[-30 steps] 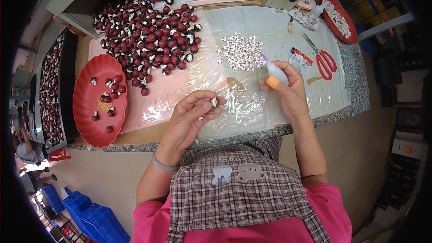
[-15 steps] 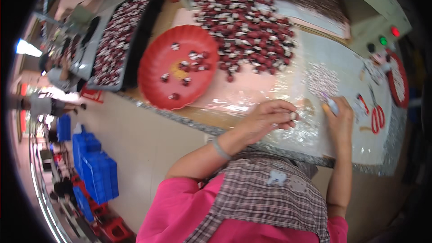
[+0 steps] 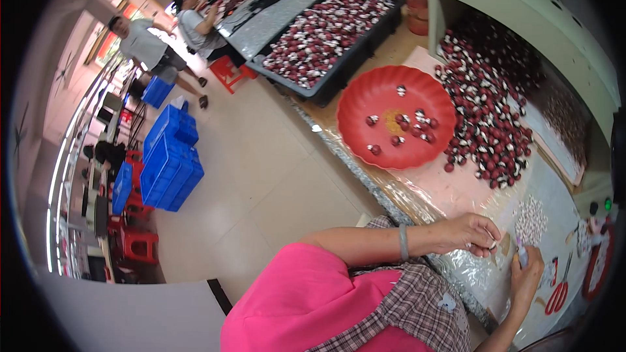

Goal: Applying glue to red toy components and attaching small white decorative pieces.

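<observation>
My left hand (image 3: 475, 233), a grey band on its wrist, is closed with a small pale piece pinched at its fingertips, mostly hidden. Just right of it, my right hand (image 3: 527, 274) grips a small clear bottle with a purple tip (image 3: 522, 256), pointing up toward the left fingers. Beyond that tip lies a heap of small white pieces (image 3: 531, 220) on the plastic-covered table. A large pile of round maroon-and-white pieces (image 3: 486, 124) spreads farther off. Left of it, a red scalloped bowl (image 3: 355, 107) holds several similar pieces.
Red-handled scissors (image 3: 559, 296) lie right of my right hand. A black tray (image 3: 332, 88) full of maroon-and-white pieces stands at the far left of the table, near a red-lidded jar (image 3: 416, 0). Blue crates (image 3: 171, 173) and red stools (image 3: 139, 244) stand on the floor. Two people are farther back.
The view has swung left, so the table and hands appear farther right and more of the room shows. My hands are still close together, holding the same things.
</observation>
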`<act>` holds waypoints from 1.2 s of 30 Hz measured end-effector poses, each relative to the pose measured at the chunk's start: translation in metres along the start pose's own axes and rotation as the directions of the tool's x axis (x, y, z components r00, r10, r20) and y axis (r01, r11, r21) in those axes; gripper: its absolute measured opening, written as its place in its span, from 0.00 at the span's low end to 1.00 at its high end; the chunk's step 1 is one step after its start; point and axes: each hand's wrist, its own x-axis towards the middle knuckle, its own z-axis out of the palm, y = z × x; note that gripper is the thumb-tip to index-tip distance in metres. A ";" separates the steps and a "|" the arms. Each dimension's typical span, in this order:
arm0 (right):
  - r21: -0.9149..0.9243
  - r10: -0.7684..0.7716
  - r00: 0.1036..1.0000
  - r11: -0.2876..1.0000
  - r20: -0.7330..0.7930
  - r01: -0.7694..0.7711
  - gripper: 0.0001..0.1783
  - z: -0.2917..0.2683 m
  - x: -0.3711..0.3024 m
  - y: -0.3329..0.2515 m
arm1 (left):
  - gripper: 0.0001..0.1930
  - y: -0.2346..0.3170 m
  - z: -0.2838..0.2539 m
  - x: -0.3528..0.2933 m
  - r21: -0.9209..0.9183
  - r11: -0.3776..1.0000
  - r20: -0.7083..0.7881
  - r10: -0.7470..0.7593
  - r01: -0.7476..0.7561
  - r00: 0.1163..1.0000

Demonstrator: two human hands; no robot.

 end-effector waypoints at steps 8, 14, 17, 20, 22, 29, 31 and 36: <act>0.204 0.251 0.964 0.943 0.088 -0.264 0.05 -0.011 -0.014 0.012 | 0.14 -0.008 0.009 -0.005 0.028 0.999 0.006 0.035 -0.035 0.999; 0.799 0.321 0.915 0.468 0.245 -0.378 0.05 0.002 -0.007 -0.040 | 0.14 0.004 -0.004 -0.017 0.111 0.991 -0.096 0.082 -0.071 0.992; 0.889 0.321 0.914 0.301 0.247 -0.346 0.05 0.002 -0.009 -0.054 | 0.13 0.016 0.012 -0.019 0.201 0.979 -0.134 0.074 -0.047 0.988; 0.889 0.342 0.910 0.306 0.233 -0.342 0.06 0.004 -0.016 -0.054 | 0.13 0.010 0.015 -0.008 0.245 0.967 -0.091 0.086 -0.062 0.992; 0.887 0.347 0.905 0.295 0.246 -0.354 0.06 0.004 -0.020 -0.054 | 0.12 0.006 0.016 -0.004 0.278 0.959 -0.093 0.087 -0.058 0.992; 0.795 0.315 0.942 0.539 0.114 -0.277 0.08 0.016 -0.029 -0.054 | 0.13 -0.006 0.022 -0.004 0.345 0.937 -0.129 0.096 -0.046 0.987; 0.771 0.315 0.943 0.573 0.103 -0.276 0.08 0.021 -0.031 -0.053 | 0.13 -0.007 0.020 -0.005 0.355 0.934 -0.135 0.099 -0.045 0.986; 0.701 0.254 0.967 0.693 -0.019 -0.168 0.07 0.028 -0.031 -0.053 | 0.12 -0.003 0.022 -0.007 0.502 0.864 -0.124 0.128 -0.049 0.984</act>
